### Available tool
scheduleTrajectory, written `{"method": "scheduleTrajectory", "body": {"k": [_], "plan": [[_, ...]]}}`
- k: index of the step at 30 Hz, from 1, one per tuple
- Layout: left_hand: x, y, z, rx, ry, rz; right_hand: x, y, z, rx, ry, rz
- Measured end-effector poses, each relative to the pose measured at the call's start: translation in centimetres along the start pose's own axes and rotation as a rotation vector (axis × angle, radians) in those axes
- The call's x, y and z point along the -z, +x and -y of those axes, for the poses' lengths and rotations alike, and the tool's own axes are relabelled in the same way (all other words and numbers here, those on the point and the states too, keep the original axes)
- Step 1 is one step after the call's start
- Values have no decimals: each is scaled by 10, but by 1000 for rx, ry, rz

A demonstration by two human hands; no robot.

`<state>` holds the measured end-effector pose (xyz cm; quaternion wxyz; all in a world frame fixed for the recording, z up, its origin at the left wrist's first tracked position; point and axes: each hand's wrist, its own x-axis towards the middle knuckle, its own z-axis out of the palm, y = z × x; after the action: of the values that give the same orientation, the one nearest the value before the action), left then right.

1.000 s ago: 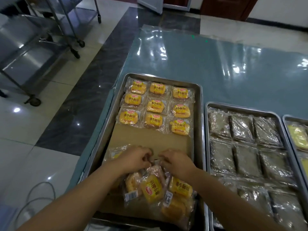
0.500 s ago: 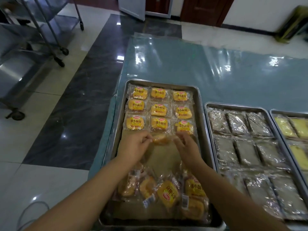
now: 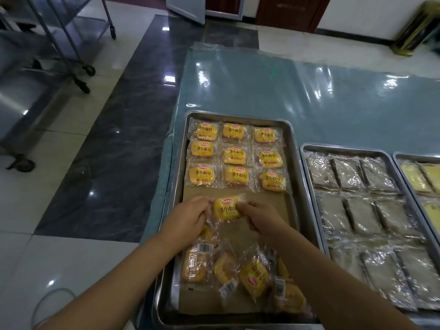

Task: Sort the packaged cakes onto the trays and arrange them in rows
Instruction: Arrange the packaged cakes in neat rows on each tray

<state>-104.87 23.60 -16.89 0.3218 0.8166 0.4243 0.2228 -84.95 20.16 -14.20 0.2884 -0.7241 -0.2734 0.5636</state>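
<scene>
Head view: the left hand [image 3: 188, 219] and right hand [image 3: 259, 219] hold one yellow packaged cake [image 3: 226, 209] between them at the middle of the steel tray [image 3: 238, 116], the fingers [image 3: 204, 203] of each hand pinching a wrapper edge; nine packaged cakes [image 3: 234, 156] lie in three rows at the tray's far end; a loose pile of cakes [image 3: 240, 275] sits at its near end; the tray rests on the blue-green counter [image 3: 262, 86].

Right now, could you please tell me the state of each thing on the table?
Held cake: held between both hands, label up.
Left hand: pinches its left wrapper edge.
Right hand: pinches its right wrapper edge.
Arranged cakes: nine, three rows, labels up.
Loose cakes: jumbled at the near end.
Left tray: partly filled.
Middle tray: filled with packs.
</scene>
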Motion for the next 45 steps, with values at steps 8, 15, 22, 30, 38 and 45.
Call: {"method": "scheduleTrajectory", "body": {"k": [8,15,22,30,38,45], "plan": [[3,14,22,81,438,95,-49,35,2,9,12,-141],[3,15,26,43,664,161,-65,58,-2,29,-87,-217],[-1,19,32,81,687,157,-56,53,-8,148,-323,-282],[2,15,28,56,582,99,-55,17,-32,154,-534,-49],[2,14,26,71,432,9,-50,5,-32,262,-428,103],[6,24,11,175,161,-245,-5,-2,-33,153,150,-100]]}}
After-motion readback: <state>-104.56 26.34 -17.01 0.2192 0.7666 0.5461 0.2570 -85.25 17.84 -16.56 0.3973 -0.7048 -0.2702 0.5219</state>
